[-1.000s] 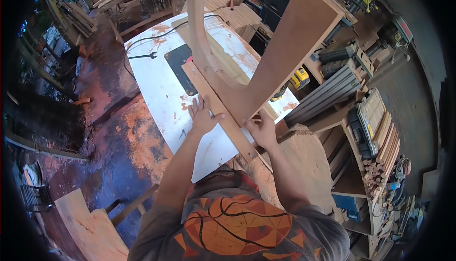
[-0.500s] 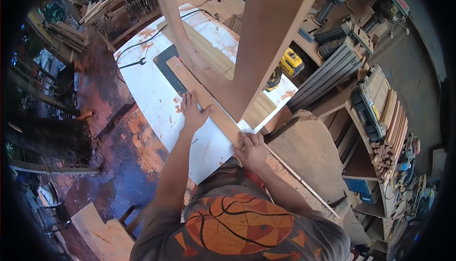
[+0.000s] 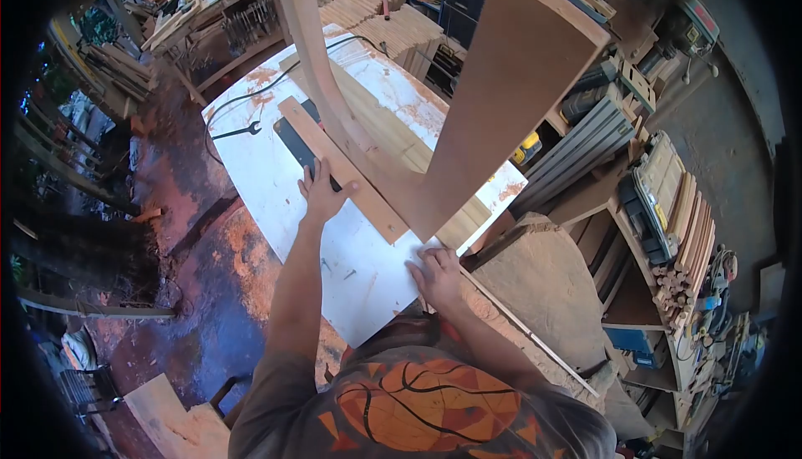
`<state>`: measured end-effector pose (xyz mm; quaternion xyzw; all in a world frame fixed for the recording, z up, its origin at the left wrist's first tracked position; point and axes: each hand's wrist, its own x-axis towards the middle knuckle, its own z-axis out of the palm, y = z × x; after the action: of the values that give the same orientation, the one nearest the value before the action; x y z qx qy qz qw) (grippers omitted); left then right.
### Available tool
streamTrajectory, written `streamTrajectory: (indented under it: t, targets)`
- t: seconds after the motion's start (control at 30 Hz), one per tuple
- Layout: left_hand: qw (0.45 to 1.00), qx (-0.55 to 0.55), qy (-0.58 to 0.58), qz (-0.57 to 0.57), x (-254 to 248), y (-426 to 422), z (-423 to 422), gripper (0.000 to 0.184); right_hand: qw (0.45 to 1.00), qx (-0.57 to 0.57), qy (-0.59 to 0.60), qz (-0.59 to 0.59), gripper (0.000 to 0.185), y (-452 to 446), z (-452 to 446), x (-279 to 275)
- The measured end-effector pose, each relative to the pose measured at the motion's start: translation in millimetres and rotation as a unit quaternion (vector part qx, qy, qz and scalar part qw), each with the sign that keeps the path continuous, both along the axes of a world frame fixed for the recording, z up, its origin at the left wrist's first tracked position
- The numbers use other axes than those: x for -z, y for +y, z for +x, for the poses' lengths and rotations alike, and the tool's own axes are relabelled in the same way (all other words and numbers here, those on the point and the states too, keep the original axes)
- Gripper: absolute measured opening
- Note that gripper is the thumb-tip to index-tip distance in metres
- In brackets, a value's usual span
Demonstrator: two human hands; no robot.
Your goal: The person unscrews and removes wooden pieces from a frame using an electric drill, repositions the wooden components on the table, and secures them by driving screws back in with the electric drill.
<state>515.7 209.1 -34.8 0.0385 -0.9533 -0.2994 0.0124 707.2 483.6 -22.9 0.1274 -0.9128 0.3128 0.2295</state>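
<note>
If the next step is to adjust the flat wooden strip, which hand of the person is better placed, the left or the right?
Probably the left hand: its thumb reaches the wooden strip. The right hand is at the white tabletop's near edge, apart from the strip.

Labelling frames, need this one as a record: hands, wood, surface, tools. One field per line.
left hand: spread, thumb over the wood strip
right hand: at tabletop's near edge, off the strip; grip unclear
wood strip: flat, partly covering the black plate
workpiece: curved wooden piece beside the strip, broad arm raised
surface: white tabletop
wrench: on tabletop, left of the plate
yellow tool: partly hidden behind workpiece
</note>
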Motion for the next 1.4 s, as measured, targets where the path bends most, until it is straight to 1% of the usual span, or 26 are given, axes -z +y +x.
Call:
streamTrajectory:
  t: [0.07,0.27,0.33,0.37,0.43,0.47,0.53,0.57,0.63,0.73,0.77,0.8,0.83,0.9,0.93,1.0,1.07,1.13,1.2,1.27,1.33,1.4]
  targets:
    - [1.000,0.000,-0.001,-0.001,0.9,-7.7,-10.3,0.120,1.000,-0.005,0.001,0.008,0.039,-1.2,-2.0,1.9]
    - [1.000,-0.002,0.008,-0.002,9.3,-23.2,-32.0,0.119,1.000,0.013,-0.008,-0.018,0.042,-6.9,-2.2,5.7]
    - [1.000,-0.005,0.013,-0.001,9.6,-24.5,-32.4,0.119,0.997,0.034,-0.012,-0.067,0.047,-6.2,-5.3,1.5]
    - [1.000,-0.004,0.014,0.002,8.9,-24.1,-32.1,0.119,0.997,0.033,-0.011,-0.067,0.047,-6.6,-8.4,-2.2]
    - [1.000,-0.004,0.014,0.005,6.8,-24.7,-32.3,0.118,0.985,0.066,-0.050,-0.152,0.052,-7.9,-12.7,-12.0]
    - [1.000,-0.003,0.013,0.003,6.2,-24.6,-32.0,0.119,0.985,0.065,-0.051,-0.151,0.052,-9.7,-16.8,-17.3]
    - [1.000,-0.002,0.008,0.004,8.1,-24.0,-30.7,0.119,0.960,0.098,-0.084,-0.249,0.053,-13.2,-27.2,-26.1]
    - [1.000,-0.002,0.010,0.004,9.2,-24.1,-30.4,0.119,0.960,0.100,-0.087,-0.248,0.053,-13.4,-28.8,-27.4]
    - [1.000,-0.002,0.016,0.007,7.9,-24.5,-33.7,0.120,0.946,0.119,-0.108,-0.283,0.055,-13.1,-40.0,-30.1]
    - [1.000,0.001,0.011,0.007,8.1,-25.4,-31.9,0.120,0.951,0.112,-0.096,-0.271,0.050,-7.9,-50.3,-30.7]
    - [1.000,0.006,0.004,0.009,7.4,-26.5,-32.8,0.127,0.951,0.114,-0.095,-0.271,0.050,-5.3,-53.9,-28.2]
    - [1.000,0.012,-0.004,0.011,7.0,-27.1,-33.1,0.133,0.956,0.080,-0.143,-0.243,0.046,-1.6,-56.5,-24.5]
    - [1.000,0.017,-0.004,0.012,2.2,-27.9,-33.0,0.133,0.957,0.046,-0.190,-0.215,0.043,1.9,-57.8,-23.0]
    - [0.997,0.056,-0.052,-0.032,-9.6,-29.7,-27.8,0.149,0.957,0.059,-0.196,-0.205,0.039,3.9,-55.4,-23.4]
    - [0.996,0.058,-0.052,-0.032,-10.6,-30.6,-28.8,0.149,0.958,0.064,-0.199,-0.196,0.036,3.5,-57.3,-23.5]
    - [0.994,0.079,-0.064,-0.046,-11.7,-33.8,-28.9,0.160,0.959,0.057,-0.206,-0.187,0.037,5.6,-58.7,-23.4]
    - [0.994,0.082,-0.045,-0.048,-4.1,-35.9,-29.8,0.160,0.960,0.052,-0.213,-0.177,0.037,8.0,-61.1,-20.5]
    - [0.995,0.080,-0.029,-0.048,3.7,-36.5,-32.5,0.160,0.959,0.038,-0.207,-0.190,0.037,9.3,-62.1,-15.8]
    - [0.995,0.076,0.003,-0.069,12.7,-38.9,-32.4,0.160,0.955,0.032,-0.219,-0.197,0.036,10.1,-61.5,-15.8]
    - [0.995,0.074,0.011,-0.070,14.3,-39.3,-33.0,0.159,0.950,0.026,-0.231,-0.207,0.036,9.7,-61.7,-13.0]
    - [0.994,0.079,0.024,-0.074,15.5,-40.5,-30.1,0.157,0.961,0.012,-0.185,-0.207,0.035,9.5,-62.2,-2.9]
    - [0.995,0.077,0.020,-0.065,13.3,-40.1,-31.2,0.154,0.965,0.016,-0.166,-0.201,0.035,9.6,-62.7,1.7]
